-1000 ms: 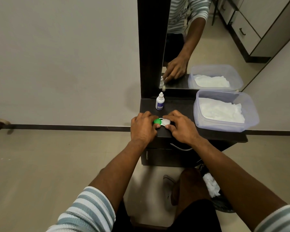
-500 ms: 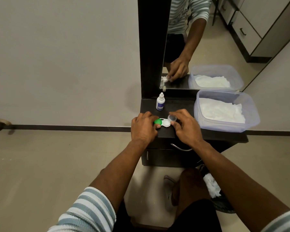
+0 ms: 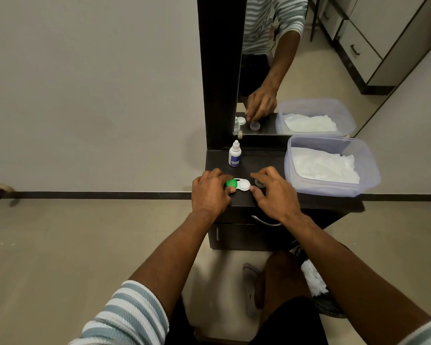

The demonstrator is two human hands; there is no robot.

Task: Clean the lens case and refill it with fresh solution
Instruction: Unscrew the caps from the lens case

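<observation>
Lens case (image 3: 239, 186) lies flat on the dark worktop (image 3: 266, 159) near its front edge, between the two hands. The left hand (image 3: 210, 192) has its fingers curled round the green cap (image 3: 231, 183) on the case's left end, gripping it. The case's right well is white and uncovered. The right hand (image 3: 274, 192) hovers just beside that end with fingers loosely spread; its fingertips are at a small clear cap (image 3: 259, 183) that sits on the worktop just right of the case, though I cannot tell whether they pinch it. Behind the case, near the mirror (image 3: 271, 70), stands a small white dropper bottle (image 3: 235, 155) with a blue label, upright. At the worktop's right end sits a translucent plastic tub (image 3: 368, 170) holding white tissues (image 3: 326, 165).
</observation>
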